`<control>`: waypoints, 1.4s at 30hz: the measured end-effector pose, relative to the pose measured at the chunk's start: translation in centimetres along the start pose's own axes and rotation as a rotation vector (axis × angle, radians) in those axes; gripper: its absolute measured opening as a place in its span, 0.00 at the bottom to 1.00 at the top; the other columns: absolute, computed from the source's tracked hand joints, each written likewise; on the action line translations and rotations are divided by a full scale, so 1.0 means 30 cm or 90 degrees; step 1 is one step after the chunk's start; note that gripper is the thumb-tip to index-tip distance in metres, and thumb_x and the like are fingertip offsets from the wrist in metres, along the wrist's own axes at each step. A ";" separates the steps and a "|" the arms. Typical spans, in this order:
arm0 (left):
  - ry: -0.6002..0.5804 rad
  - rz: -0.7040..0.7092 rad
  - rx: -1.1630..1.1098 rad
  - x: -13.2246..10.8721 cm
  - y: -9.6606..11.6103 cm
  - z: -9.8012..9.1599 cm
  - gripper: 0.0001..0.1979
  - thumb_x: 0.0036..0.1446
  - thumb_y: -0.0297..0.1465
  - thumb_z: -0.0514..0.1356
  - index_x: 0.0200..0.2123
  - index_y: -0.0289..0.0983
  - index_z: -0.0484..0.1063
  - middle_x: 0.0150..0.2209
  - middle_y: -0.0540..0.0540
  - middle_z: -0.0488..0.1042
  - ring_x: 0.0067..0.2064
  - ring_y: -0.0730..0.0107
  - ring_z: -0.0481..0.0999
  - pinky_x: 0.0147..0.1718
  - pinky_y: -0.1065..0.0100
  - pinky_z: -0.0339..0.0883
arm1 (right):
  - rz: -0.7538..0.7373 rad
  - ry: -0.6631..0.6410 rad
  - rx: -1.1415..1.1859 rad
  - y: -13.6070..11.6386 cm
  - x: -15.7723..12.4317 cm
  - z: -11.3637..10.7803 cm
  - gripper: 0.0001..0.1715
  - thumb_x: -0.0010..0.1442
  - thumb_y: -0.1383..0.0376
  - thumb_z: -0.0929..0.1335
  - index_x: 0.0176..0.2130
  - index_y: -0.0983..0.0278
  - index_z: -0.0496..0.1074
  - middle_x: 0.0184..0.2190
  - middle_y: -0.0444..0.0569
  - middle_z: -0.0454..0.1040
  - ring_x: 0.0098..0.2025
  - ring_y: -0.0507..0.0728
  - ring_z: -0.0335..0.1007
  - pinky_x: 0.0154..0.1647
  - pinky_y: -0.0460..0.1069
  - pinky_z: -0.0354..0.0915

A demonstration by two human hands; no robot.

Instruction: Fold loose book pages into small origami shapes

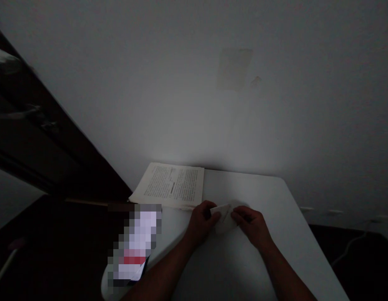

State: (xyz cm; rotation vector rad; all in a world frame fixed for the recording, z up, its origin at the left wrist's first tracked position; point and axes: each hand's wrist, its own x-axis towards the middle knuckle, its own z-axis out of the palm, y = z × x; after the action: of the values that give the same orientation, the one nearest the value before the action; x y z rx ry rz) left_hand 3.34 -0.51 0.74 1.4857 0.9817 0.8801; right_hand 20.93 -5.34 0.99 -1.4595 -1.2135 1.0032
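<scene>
A small piece of folded white paper point(224, 216) lies between my two hands on the white table point(275, 217). My left hand point(202, 221) pinches its left edge with closed fingers. My right hand point(250, 223) grips its right side, fingers curled over the paper. Both forearms reach in from the bottom of the view. The room is dim.
An open book point(171, 184) with printed pages lies at the table's far left, against the grey wall point(194, 83). A blurred-out object point(135, 246) sits at the table's near left edge. A dark door point(40, 133) stands to the left. A cable point(350, 246) runs along the floor at right.
</scene>
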 end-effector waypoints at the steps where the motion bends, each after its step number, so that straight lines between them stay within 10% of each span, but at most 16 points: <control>1: -0.020 0.013 -0.001 -0.003 0.002 0.000 0.11 0.49 0.34 0.60 0.34 0.34 0.68 0.27 0.50 0.70 0.27 0.74 0.67 0.26 0.73 0.60 | 0.000 -0.003 0.004 0.003 -0.001 0.000 0.15 0.50 0.54 0.69 0.28 0.64 0.72 0.22 0.44 0.71 0.25 0.52 0.66 0.26 0.46 0.63; 17: -0.081 0.031 0.126 -0.012 0.037 0.012 0.13 0.55 0.38 0.55 0.27 0.34 0.70 0.23 0.51 0.69 0.26 0.74 0.66 0.27 0.73 0.59 | -0.044 -0.098 -0.065 -0.022 -0.014 0.013 0.15 0.55 0.55 0.66 0.30 0.63 0.73 0.26 0.46 0.74 0.29 0.54 0.69 0.31 0.47 0.65; 42: 0.003 0.077 0.070 -0.009 0.035 0.016 0.12 0.55 0.36 0.57 0.26 0.34 0.73 0.24 0.50 0.71 0.27 0.74 0.68 0.28 0.74 0.61 | -0.075 -0.028 -0.047 -0.015 -0.011 0.035 0.14 0.54 0.56 0.67 0.27 0.63 0.73 0.25 0.45 0.72 0.28 0.53 0.67 0.30 0.46 0.63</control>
State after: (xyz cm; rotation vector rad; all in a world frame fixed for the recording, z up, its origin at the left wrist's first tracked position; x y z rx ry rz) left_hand 3.80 -1.01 1.73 1.6511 0.9652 0.9291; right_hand 19.77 -5.49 1.23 -1.4113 -1.3652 0.9239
